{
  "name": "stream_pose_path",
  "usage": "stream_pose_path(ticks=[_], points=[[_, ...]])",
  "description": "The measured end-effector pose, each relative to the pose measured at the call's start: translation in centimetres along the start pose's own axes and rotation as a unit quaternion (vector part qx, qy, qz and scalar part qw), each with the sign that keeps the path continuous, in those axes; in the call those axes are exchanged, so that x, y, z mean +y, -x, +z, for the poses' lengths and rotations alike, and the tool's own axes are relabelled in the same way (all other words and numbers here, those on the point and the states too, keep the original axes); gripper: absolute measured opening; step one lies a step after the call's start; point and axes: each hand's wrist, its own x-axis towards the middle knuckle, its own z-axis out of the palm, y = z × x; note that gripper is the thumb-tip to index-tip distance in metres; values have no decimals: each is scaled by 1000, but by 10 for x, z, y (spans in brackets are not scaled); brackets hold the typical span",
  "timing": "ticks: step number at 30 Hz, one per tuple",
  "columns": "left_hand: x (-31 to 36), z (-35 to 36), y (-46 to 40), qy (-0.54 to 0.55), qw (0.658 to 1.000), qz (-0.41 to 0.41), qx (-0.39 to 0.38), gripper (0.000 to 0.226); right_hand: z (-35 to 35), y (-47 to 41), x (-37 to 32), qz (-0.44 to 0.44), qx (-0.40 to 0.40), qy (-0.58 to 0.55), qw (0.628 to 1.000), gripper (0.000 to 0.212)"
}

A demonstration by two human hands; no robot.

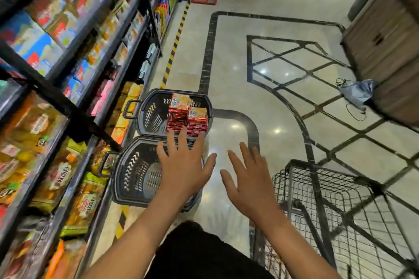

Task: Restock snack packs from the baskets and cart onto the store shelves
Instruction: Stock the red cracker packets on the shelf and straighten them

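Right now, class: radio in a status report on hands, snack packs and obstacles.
Left hand and right hand open, holding nothing. Red-and-orange snack packs stacked in far dark plastic basket. Near dark plastic basket looks empty. Nothing blocking the reach.

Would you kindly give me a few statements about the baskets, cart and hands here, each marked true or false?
1. The far basket holds red and orange snack packs. True.
2. The near basket is piled full of snack packs. False: no packs show in its visible part, though the left hand hides some of it.
3. The left hand grips a snack pack. False: its fingers are spread and it holds nothing.
4. The right hand is open and holds nothing. True.
5. The wire cart stands to the person's right. True.
6. The shelves run along the right side of the aisle. False: they run along the left.
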Motion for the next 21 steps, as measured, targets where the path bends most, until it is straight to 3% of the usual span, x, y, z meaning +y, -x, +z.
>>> stream_pose_path(ticks=[8, 21], points=[[31, 15, -64, -13, 1000, -24, -7, 70, -15, -88, 51, -29, -20, 13, 999, 65], [21, 18, -272, 30, 993, -115, -26, 74, -32, -331, 65, -124, -76, 59, 988, 73]])
